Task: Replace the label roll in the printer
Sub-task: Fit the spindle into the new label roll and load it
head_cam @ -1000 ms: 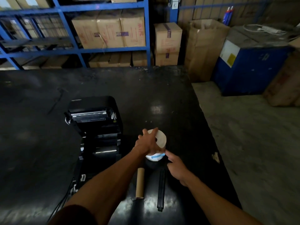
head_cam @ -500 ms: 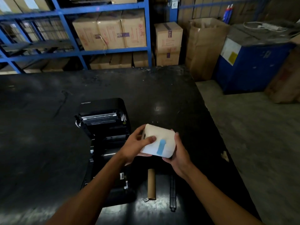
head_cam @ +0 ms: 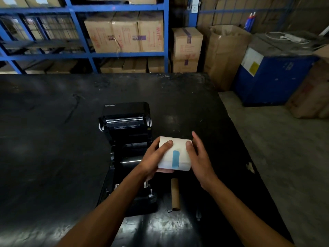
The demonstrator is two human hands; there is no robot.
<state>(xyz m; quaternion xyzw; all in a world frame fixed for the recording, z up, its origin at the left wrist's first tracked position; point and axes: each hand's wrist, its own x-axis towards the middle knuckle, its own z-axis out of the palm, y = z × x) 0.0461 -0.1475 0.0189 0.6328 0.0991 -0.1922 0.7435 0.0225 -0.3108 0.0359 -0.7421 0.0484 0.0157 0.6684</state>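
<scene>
The white label roll (head_cam: 175,153), sealed by a blue tape strip (head_cam: 175,159), is gripped at its ends by the left hand (head_cam: 154,160) and right hand (head_cam: 200,158). It hangs beside the open black printer (head_cam: 127,125) on the counter (head_cam: 53,139).

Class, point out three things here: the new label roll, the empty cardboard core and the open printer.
label roll (head_cam: 175,148), head view, white outer wrap.
cardboard core (head_cam: 175,194), head view, mid tube.
printer (head_cam: 127,108), head view, raised lid.

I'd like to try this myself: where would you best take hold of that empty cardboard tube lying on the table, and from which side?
Take the cardboard tube around its middle, coming straight down from above, with fingers on its left and right flanks. It lies flat on the black table, its length running away from the person, so the round sides are exposed. The printer sits close on its left, leaving less room there.
</scene>
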